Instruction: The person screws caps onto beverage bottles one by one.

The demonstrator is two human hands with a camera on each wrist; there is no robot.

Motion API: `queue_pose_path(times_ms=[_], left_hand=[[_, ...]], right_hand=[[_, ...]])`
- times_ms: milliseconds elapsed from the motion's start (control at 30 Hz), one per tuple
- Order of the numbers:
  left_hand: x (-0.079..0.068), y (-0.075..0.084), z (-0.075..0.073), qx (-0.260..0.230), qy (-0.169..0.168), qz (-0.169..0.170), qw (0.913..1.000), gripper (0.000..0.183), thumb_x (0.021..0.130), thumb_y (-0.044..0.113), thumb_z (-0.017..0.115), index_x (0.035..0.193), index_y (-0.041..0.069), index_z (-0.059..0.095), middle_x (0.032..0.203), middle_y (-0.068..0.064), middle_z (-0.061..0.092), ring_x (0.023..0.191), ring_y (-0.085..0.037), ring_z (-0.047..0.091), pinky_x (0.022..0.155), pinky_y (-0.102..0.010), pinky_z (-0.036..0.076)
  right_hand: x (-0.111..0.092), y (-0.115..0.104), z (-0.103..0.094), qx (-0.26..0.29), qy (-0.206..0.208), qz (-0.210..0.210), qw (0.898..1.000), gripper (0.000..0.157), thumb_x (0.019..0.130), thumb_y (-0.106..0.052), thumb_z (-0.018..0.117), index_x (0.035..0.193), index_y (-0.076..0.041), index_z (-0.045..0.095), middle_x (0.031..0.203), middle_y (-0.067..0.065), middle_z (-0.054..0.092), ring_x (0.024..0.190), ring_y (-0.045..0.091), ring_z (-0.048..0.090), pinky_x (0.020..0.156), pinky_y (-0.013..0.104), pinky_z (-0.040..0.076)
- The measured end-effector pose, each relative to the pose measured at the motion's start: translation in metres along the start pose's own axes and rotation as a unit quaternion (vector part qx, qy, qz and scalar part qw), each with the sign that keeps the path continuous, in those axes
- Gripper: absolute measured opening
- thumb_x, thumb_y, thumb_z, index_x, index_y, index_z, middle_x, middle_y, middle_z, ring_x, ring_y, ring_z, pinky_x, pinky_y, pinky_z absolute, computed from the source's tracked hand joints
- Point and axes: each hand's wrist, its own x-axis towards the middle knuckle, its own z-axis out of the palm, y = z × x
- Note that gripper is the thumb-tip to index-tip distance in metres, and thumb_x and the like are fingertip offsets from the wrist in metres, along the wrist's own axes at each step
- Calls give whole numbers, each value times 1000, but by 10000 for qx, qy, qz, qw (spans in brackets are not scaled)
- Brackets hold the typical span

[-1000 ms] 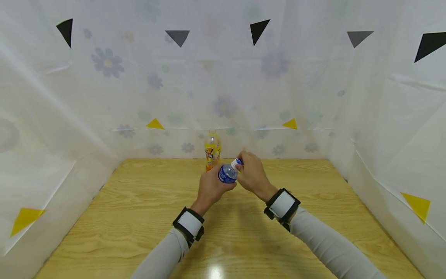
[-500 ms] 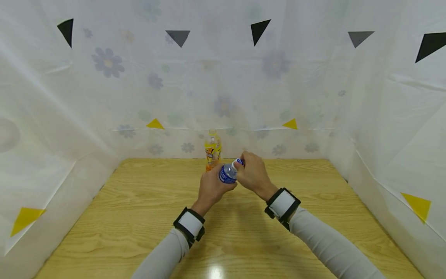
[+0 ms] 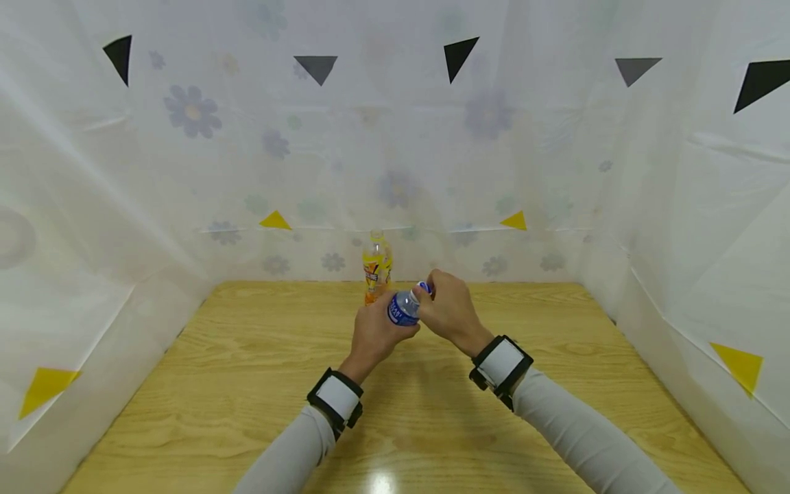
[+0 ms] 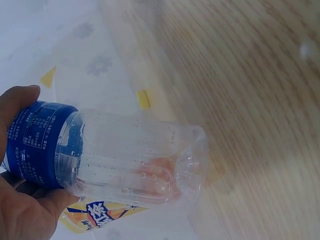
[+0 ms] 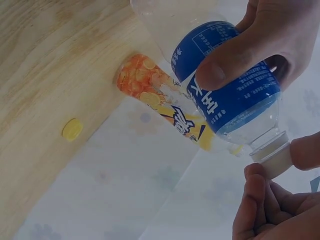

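Observation:
My left hand [image 3: 378, 331] grips a clear plastic bottle [image 4: 125, 155] round its blue label [image 5: 227, 75]. The bottle is tilted, its neck towards my right hand [image 3: 452, 309], and water drops cling to the inside of its wall. Thumb and fingers of the right hand pinch the white cap [image 5: 275, 160], which sits at the bottle's neck. In the head view the left hand hides the bottle's lower part. Just beyond the hands stands a second bottle [image 3: 376, 267] with a yellow and orange label; its mouth has no cap on it.
A yellow bottle cap [image 5: 72, 129] lies on the wooden table [image 3: 247, 384] near its far edge, seen in the right wrist view. White sheeting [image 3: 395, 137] with flower prints and black and yellow triangles encloses the table at the back and both sides.
My right thumb and fingers have shifted slightly round the cap, so less of its white side shows. The left hand, its bottle and the yellow-labelled bottle have stayed in place.

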Motion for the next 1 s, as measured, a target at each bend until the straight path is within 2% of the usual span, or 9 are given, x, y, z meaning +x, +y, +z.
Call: queue_pose_path(times_ms=[200,367,500,567,700,1000], left_hand=[[0,0,-1,-13,12,-51,10000,59,74,29,90,125,12,67,108,-9,75,95,-24,72,80,-40,58],[1,1,-2,59,6,-103,9999,61,74,30,90,127,12,66,110,-10,75,98,-26,72,81,-42,58],[1,1,-2,16,-41,-107,9999,61,74,29,90,127,11,66,111,-11,74,99,-26,72,82,-42,58],[1,1,-2,-17,-46,-113,9999,61,74,29,90,127,12,66,112,-10,74,99,-26,72,83,-43,58],[2,1,-1,-16,-45,-144,9999,61,73,28,90,127,13,66,112,-9,74,99,-26,71,83,-43,57],[2,0,-1,-23,-45,-157,9999,61,73,28,90,127,13,66,112,-9,74,99,-25,71,84,-43,57]], right_hand=[[0,-4,-5,-89,-224,131,9996,24,98,-26,64,92,-3,60,82,11,61,68,21,53,57,32,42],[-1,-11,-10,-194,-601,306,9975,44,97,-36,65,123,0,62,104,17,69,87,28,63,69,40,52],[-1,-13,-12,-173,-707,261,9970,49,96,-26,65,137,0,57,120,20,68,106,37,64,85,50,53],[-1,-15,-14,-149,-683,208,9973,45,96,-17,63,137,0,57,121,21,68,110,40,63,89,53,52],[-2,-15,-15,-234,-606,40,9979,37,95,-4,60,132,0,61,115,21,69,105,40,64,87,52,52],[-1,-12,-10,-125,-416,-148,9989,28,94,4,62,122,4,65,108,18,69,98,32,66,83,45,58]])
